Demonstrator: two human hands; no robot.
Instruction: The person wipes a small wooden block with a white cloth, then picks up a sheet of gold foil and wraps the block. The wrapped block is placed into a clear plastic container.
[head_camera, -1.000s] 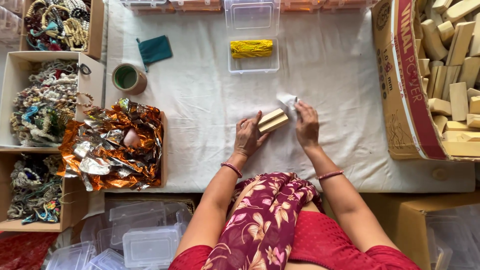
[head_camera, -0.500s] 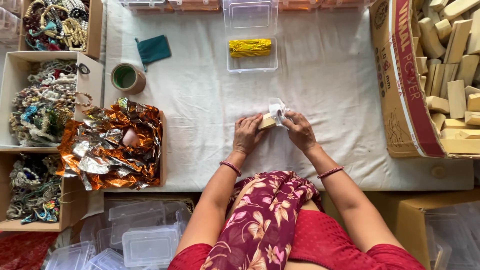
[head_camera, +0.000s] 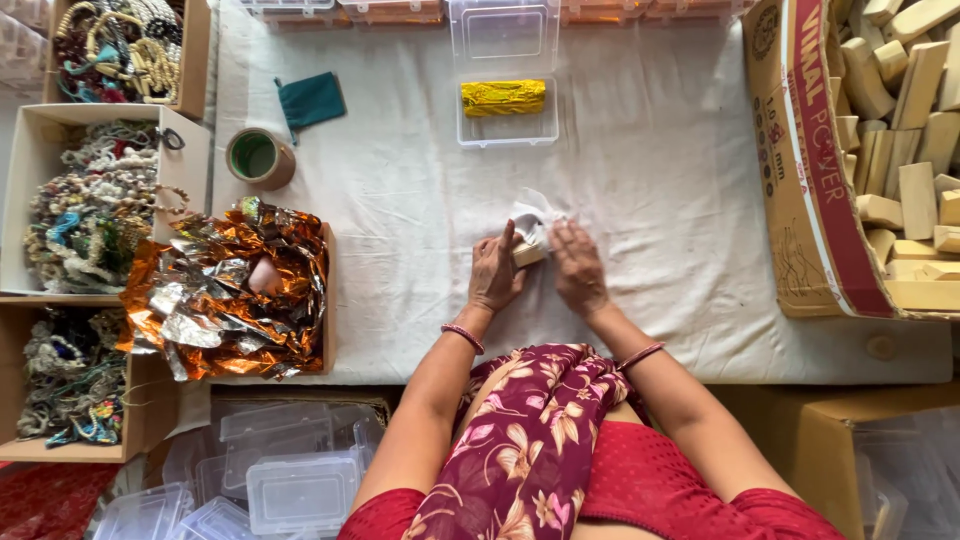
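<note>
Since the earlier frame: wooden block (head_camera: 527, 254) now mostly wrapped in white paper (head_camera: 533, 218). Left hand (head_camera: 497, 273) clamped on block's left end; right hand (head_camera: 578, 268) presses paper from the right. Block lies on white-clothed tabletop (head_camera: 400, 230), below clear box (head_camera: 505, 128); foil tray further left.
</note>
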